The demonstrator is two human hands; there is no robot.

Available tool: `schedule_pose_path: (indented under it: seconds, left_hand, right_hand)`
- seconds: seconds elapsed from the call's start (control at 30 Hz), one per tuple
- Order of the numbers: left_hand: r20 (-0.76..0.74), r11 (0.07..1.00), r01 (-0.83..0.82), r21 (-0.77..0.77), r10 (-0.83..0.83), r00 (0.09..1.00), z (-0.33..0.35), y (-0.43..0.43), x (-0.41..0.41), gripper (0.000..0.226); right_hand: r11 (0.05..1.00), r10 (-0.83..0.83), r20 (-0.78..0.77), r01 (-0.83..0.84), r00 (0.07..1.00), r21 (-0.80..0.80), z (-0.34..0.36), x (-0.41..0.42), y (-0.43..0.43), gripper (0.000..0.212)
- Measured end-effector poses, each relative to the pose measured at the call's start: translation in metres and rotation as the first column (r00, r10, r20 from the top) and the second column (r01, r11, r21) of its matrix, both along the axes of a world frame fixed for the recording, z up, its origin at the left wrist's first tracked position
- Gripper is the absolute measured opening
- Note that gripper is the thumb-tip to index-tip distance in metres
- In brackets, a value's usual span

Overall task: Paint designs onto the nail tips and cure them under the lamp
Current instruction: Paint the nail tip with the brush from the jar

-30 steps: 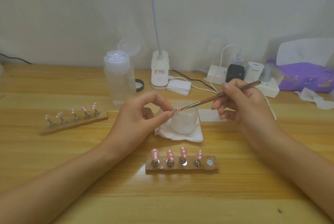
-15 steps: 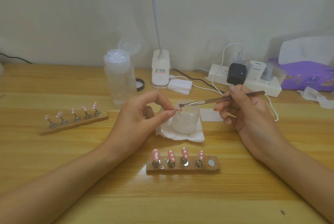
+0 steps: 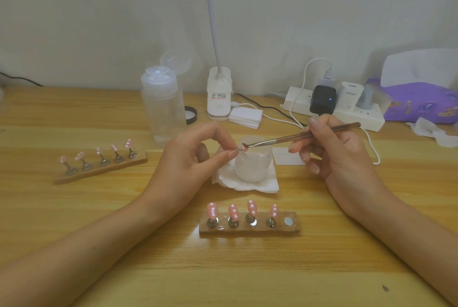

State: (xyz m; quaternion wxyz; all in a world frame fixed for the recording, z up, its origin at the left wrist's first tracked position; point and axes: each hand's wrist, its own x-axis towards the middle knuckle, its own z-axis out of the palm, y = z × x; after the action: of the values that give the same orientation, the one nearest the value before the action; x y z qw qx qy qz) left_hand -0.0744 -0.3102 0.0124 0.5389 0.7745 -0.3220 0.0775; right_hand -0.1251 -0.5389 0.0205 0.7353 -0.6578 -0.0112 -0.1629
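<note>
At frame centre the left hand [image 3: 195,158] pinches a small pink nail tip [image 3: 244,149] between thumb and forefinger, just above a frosted white cup [image 3: 252,168]. The right hand [image 3: 334,155] grips a thin brown-handled brush [image 3: 297,136] pen-fashion, its dark bristles touching the tip. Steady work probably calls for both wrists braced on the wooden table [image 3: 247,269] and short, light strokes.

Power strip [image 3: 352,119], purple tissue pack [image 3: 421,103]
</note>
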Motion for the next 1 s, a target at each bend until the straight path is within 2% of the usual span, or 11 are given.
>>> schedule_pose_path:
  seconds: [0.17, 0.4, 0.6, 0.73, 0.87, 1.0]
  left_hand:
    - [0.015, 1.000, -0.004, 0.017, 0.004, 1.000, -0.0006, 0.0000, -0.0005, 0.009]
    - [0.018, 0.999, -0.012, 0.042, 0.011, 1.000, -0.0025, 0.0009, 0.0005, 0.010]
    - [0.053, 0.997, -0.015, 0.079, 0.011, 0.999, -0.0026, 0.0012, -0.0004, 0.013]
    - [0.076, 0.995, -0.018, 0.097, 0.011, 0.997, -0.0027, 0.0013, -0.0002, 0.010]
    - [0.082, 0.994, -0.036, 0.104, 0.028, 0.996, -0.0021, 0.0010, -0.0010, 0.012]
    - [0.081, 0.994, -0.042, 0.099, 0.034, 0.996, -0.0019, 0.0009, -0.0015, 0.013]
  right_hand:
    - [0.999, -0.021, 0.006, 0.021, 1.000, 0.046, 0.0006, 0.0007, -0.0020, 0.028]
    - [0.999, -0.021, -0.020, 0.022, 1.000, 0.031, -0.0001, 0.0010, -0.0014, 0.026]
    - [1.000, 0.024, 0.023, -0.024, 0.999, 0.005, -0.0003, 0.0006, 0.0000, 0.027]
    - [0.999, -0.022, -0.013, 0.023, 1.000, 0.035, -0.0011, 0.0023, -0.0019, 0.025]
    - [1.000, 0.023, 0.038, -0.024, 0.999, 0.015, -0.0005, 0.0004, -0.0018, 0.030]
    - [1.000, 0.001, -0.002, -0.001, 1.000, 0.002, -0.0012, 0.0014, -0.0005, 0.026]
